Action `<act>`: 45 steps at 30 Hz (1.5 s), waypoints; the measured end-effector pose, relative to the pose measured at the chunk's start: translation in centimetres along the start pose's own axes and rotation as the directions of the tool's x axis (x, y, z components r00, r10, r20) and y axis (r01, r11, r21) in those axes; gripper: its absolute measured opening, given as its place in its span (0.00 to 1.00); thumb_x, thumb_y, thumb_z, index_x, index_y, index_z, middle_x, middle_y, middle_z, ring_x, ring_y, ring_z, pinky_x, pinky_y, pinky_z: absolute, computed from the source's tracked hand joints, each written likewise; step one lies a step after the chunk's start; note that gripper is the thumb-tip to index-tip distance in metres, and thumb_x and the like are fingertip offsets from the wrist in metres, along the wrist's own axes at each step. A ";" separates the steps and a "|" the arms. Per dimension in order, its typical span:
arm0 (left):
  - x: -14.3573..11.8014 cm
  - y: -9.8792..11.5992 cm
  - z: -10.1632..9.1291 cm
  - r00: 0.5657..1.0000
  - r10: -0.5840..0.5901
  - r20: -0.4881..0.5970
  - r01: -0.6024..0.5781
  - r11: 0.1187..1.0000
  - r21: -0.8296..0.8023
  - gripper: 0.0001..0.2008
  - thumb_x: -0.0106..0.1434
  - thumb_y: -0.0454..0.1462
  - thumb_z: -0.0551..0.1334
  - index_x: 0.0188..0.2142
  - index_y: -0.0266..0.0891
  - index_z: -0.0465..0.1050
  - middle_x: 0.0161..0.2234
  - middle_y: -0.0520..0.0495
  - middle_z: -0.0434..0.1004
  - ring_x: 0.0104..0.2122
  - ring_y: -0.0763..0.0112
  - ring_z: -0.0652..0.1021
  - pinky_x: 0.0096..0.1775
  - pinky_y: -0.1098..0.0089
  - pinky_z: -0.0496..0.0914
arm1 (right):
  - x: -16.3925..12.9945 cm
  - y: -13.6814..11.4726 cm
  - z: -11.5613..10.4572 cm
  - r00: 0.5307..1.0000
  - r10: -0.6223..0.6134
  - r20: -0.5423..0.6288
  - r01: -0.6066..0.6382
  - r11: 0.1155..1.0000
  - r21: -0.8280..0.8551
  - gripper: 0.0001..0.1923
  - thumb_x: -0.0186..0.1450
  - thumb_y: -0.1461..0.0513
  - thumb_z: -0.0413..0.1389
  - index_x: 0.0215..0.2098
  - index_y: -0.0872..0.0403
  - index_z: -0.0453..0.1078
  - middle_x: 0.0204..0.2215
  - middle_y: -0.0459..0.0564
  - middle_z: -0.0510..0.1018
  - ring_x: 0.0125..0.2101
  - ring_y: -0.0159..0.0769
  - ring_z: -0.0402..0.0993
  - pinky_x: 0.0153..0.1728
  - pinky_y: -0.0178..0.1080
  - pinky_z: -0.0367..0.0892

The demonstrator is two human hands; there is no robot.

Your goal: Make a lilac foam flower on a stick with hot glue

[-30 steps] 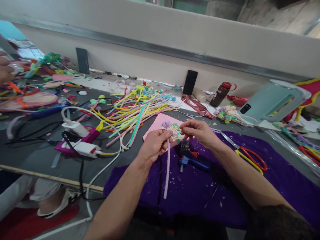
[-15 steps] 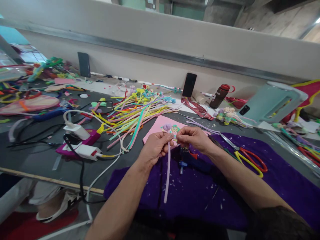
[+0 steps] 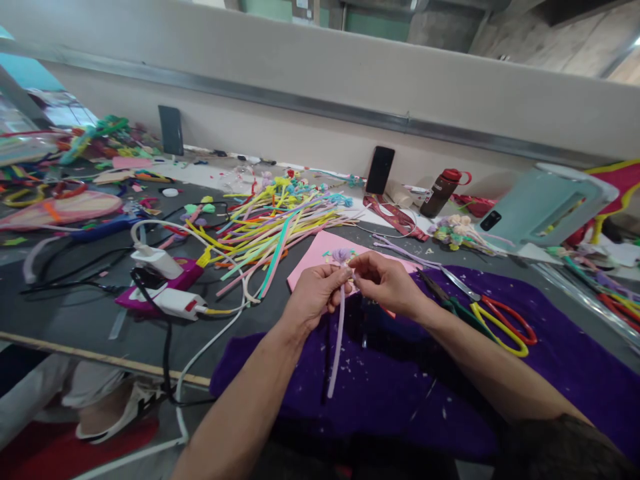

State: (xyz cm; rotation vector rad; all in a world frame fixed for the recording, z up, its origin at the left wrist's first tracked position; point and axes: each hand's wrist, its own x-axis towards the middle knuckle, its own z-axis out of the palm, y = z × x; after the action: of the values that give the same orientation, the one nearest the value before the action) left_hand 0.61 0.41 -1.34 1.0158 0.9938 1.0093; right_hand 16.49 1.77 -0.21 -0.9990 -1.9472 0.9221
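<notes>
Yellow-handled scissors [image 3: 493,319] beside hands [image 3: 350,288]

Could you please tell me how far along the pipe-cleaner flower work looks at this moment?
Done: finished pastel pipe-cleaner flowers lie by the wall. In hand: the left hand grips a lilac pipe-cleaner stem with a curled head, and the right hand pinches at its top. Left: a loose pile of colourful pipe cleaners lies unshaped.

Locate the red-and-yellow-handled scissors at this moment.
In the head view the scissors lie on the purple cloth, to the right of the right hand and in front of the pale teal kettle.
</notes>
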 end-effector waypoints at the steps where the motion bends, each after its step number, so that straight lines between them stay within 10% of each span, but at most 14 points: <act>1: 0.0 0.0 -0.1 1.000 -0.002 0.004 0.002 1.000 -0.012 0.15 0.51 0.46 0.63 0.22 0.35 0.68 0.09 0.58 0.61 0.08 0.85 0.58 0.11 0.81 0.50 | 0.1 -0.1 -0.2 1.000 0.007 -0.005 -0.007 1.000 0.009 0.10 0.57 0.64 0.53 0.39 0.55 0.67 0.25 0.43 0.71 0.23 0.27 0.66 0.24 0.31 0.61; 15: 0.0 -0.1 0.1 1.000 -0.018 0.018 0.019 0.996 -0.084 0.14 0.51 0.44 0.64 0.24 0.34 0.68 0.11 0.56 0.65 0.08 0.85 0.60 0.11 0.81 0.51 | 0.5 0.1 -0.1 0.974 0.196 -0.109 -0.141 0.912 0.386 0.08 0.53 0.60 0.60 0.26 0.56 0.70 0.18 0.40 0.70 0.16 0.22 0.61 0.16 0.27 0.54; 34: -0.1 -0.1 -0.2 0.996 0.002 0.090 -0.005 1.000 0.029 0.13 0.50 0.42 0.65 0.23 0.33 0.68 0.18 0.54 0.70 0.10 0.87 0.62 0.11 0.82 0.55 | 0.9 1.1 -1.4 0.849 0.323 0.418 -0.523 0.619 0.585 0.09 0.53 0.61 0.61 0.25 0.60 0.69 0.18 0.43 0.71 0.12 0.21 0.63 0.10 0.24 0.54; 45: -0.3 0.1 -0.2 0.995 0.015 0.096 -0.019 0.999 0.039 0.12 0.51 0.41 0.65 0.23 0.33 0.68 0.18 0.54 0.69 0.10 0.87 0.62 0.11 0.82 0.55 | 1.0 1.6 -1.5 0.859 0.296 0.417 -0.507 0.602 0.618 0.11 0.51 0.60 0.62 0.23 0.60 0.66 0.16 0.41 0.68 0.11 0.20 0.60 0.08 0.23 0.53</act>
State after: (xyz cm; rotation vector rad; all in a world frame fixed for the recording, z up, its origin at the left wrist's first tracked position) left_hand 0.36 0.18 -1.24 1.0973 0.9308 0.9487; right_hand 17.87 3.74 -0.61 -0.8629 -1.3222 1.9938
